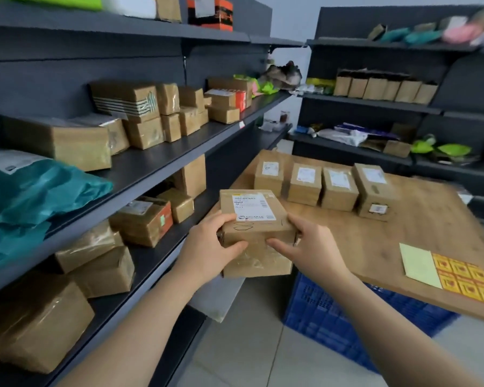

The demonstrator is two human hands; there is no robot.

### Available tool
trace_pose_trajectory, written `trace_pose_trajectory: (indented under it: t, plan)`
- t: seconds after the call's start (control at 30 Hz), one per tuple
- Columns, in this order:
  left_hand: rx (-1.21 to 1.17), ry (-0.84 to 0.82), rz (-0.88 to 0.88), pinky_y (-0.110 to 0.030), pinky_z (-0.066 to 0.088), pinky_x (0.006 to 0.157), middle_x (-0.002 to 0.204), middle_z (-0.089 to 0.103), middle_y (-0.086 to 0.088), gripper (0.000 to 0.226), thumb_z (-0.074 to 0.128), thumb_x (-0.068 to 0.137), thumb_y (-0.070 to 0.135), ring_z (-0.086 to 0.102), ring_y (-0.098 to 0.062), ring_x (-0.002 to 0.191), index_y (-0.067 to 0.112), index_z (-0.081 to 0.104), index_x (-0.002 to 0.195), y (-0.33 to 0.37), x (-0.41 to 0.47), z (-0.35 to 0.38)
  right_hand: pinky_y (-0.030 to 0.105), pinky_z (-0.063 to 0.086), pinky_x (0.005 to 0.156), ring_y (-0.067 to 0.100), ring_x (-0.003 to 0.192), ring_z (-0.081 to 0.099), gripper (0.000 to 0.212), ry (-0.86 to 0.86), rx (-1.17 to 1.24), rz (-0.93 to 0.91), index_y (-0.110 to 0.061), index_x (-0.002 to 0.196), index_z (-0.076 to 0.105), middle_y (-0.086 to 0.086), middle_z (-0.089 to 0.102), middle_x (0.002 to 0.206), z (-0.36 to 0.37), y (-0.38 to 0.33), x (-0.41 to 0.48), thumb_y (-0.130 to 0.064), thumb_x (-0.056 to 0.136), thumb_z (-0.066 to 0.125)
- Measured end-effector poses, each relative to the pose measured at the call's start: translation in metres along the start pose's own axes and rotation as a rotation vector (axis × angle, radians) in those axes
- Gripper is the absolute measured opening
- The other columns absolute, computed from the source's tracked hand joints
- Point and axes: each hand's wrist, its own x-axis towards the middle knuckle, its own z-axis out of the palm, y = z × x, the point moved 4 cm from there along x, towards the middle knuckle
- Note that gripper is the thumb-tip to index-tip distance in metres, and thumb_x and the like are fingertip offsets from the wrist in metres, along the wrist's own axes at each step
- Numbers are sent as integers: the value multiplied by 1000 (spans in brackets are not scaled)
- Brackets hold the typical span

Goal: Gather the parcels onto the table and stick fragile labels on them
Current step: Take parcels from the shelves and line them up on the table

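a: left hand (210,244) and right hand (305,241), just off the near left edge of the big wooden table (403,241), clasp a small taped brown cardboard parcel (256,219) by its ends, in the air.
b: how will it handle?
a: stiff, probably light. the glossy tape looks slippery, so grip the bare card corners. the orange fragile-label sheet (464,277) lies near right.

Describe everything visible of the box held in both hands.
The box is brown cardboard, oblong and closed, with glossy, wrinkled clear tape on its near side. A white shipping label covers much of its top, with a pen scrawl just below it. It is held in the air, top tilted toward the camera. The left hand and right hand grip its ends, thumbs on the near side.
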Motion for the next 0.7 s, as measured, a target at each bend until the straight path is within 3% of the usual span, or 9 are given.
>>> trace_pose_trajectory:
  t: [0.1, 0.2, 0.3, 0.43, 0.57, 0.7]
  plan:
    - [-46, -56, 19, -16, 42, 91, 127, 53, 13, 61, 77, 76, 28, 49, -1, 111, 21, 54, 131, -2, 35, 22, 29, 55, 70, 4, 77, 63, 56, 25, -15, 51, -25, 128, 57, -13, 68, 91, -3, 24, 20, -43, 78, 74]
    - [-78, -92, 43, -26, 49, 93, 128, 54, 10, 61, 78, 75, 27, 54, -5, 110, 18, 55, 130, 0, 69, 48, 19, 51, 64, 0, 72, 60, 55, 51, -45, 82, -27, 128, 57, -16, 67, 90, -9, 49, 43, -43, 78, 74]
    - [-52, -120, 70, -31, 50, 95, 130, 54, 10, 62, 77, 74, 33, 53, -6, 112, 21, 54, 131, 3, 102, 73, 15, 49, 67, 0, 72, 54, 60, 71, -82, 108, -19, 131, 55, -9, 68, 103, -19, 72, 64, -41, 79, 74]
    - [-35, -139, 96, -34, 47, 98, 135, 52, 10, 63, 76, 75, 37, 51, -9, 117, 24, 53, 132, 16, 153, 113, 3, 38, 57, -6, 73, 46, 62, 82, -132, 123, -19, 135, 51, -11, 66, 112, -39, 111, 103, -42, 81, 71]
    - [-46, -157, 108, -6, 38, 85, 128, 51, 17, 59, 76, 75, 36, 48, 2, 105, 27, 55, 130, 32, 201, 150, 17, 47, 70, 2, 76, 53, 60, 113, -153, 175, -16, 131, 54, -10, 66, 97, -62, 151, 138, -43, 81, 71]
    - [-110, -176, 112, -7, 38, 86, 125, 52, 18, 58, 79, 73, 32, 51, 3, 106, 27, 58, 127, 45, 244, 186, 24, 47, 69, 8, 76, 56, 55, 148, -189, 224, -14, 123, 58, -7, 67, 91, -80, 190, 169, -45, 80, 71]
